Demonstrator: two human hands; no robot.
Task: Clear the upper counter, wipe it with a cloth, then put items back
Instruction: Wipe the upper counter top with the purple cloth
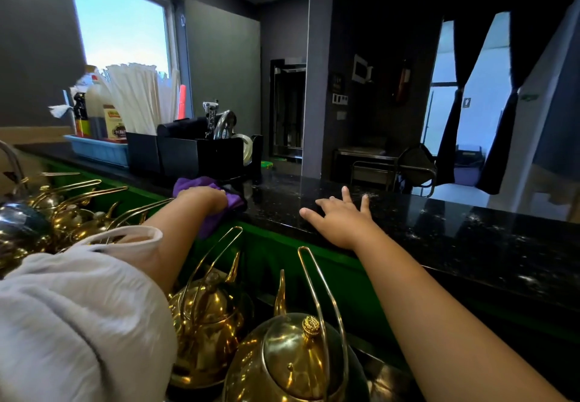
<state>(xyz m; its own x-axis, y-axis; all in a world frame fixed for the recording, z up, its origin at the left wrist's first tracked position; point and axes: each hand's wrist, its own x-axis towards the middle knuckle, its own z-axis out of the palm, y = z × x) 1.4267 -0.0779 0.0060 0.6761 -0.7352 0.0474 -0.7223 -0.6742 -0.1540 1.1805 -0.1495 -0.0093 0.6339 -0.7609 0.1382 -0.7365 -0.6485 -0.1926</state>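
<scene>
Head view: the left hand lies on a purple cloth at the near edge of the black speckled desk. Its fingers are bent down over the fabric and appear to grip it, though the fingertips are hidden behind the knuckles. Part of the cloth hangs over the desk's edge, above a green ledge. The right hand lies flat on the desk well to the right of the cloth, fingers spread and relaxed, holding nothing.

Just behind the cloth stands a black organiser with a tape roll at its right end. Left of it a bundle of white straws stands upright, and a blue tray holds bottles. Below the desk, nearer the camera, brass kettles with tall wire handles crowd together. A white sleeve covers the left upper arm.
</scene>
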